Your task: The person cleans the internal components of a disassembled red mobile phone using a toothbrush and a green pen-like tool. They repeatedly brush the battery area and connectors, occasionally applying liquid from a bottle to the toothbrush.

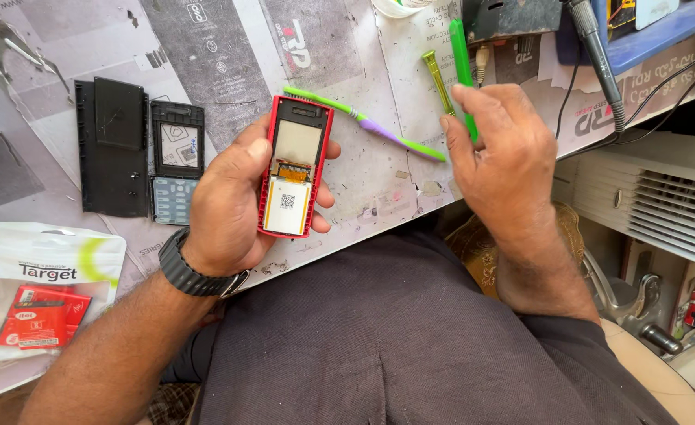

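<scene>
Left hand (229, 201) fingers wrap the opened red phone (295, 167); right hand (501, 153) fingers pinch a green tool (462, 59).

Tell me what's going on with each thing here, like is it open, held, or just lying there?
Red phone: opened up, insides showing, held in the left hand.
Green tool: gripped by the right hand.
Toothbrush: lying flat on the table.
Brass screwdriver: lying on the table.
Black cover pieces: taken apart, lying flat.
Keypad piece: off the phone, lying beside the covers.
Plastic bag: lying flat, red packets inside.
</scene>
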